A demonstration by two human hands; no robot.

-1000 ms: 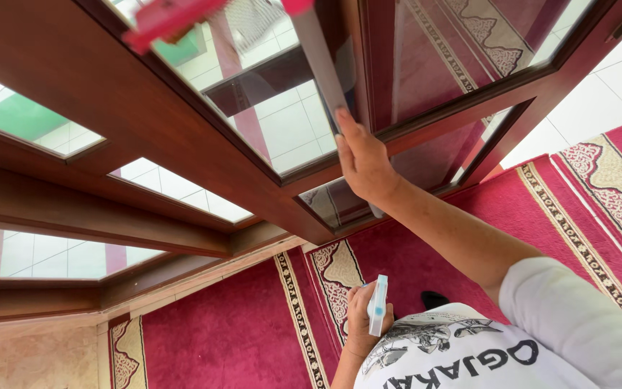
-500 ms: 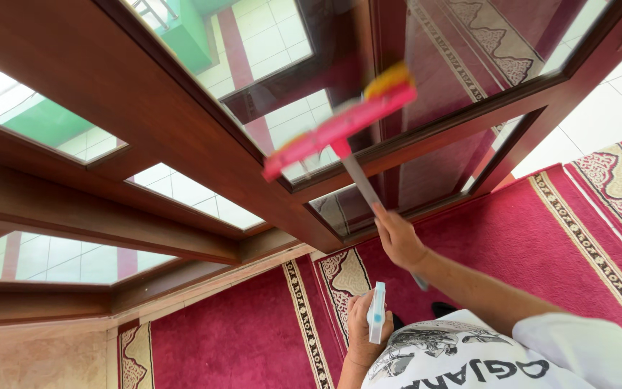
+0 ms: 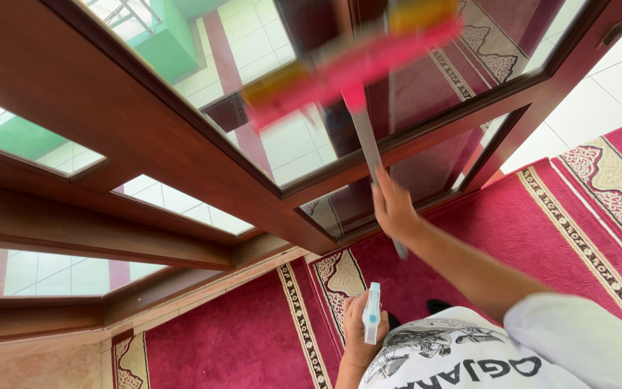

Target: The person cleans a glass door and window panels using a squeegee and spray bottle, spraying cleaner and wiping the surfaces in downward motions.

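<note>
Squeegee (image 3: 350,65) with pink head blurred against door glass (image 3: 289,144) above right hand (image 3: 394,209), fingers wrapped round its grey pole, left hand (image 3: 360,331) below gripping white spray bottle (image 3: 372,313).

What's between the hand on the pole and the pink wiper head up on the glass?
In the head view, only the grey pole spans from the right hand up to the wiper head. Behind it sit glass and a wooden frame bar.

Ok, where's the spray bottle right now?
In the head view, bottom centre: the spray bottle is in the left hand, held against the chest, below the right hand.
</note>
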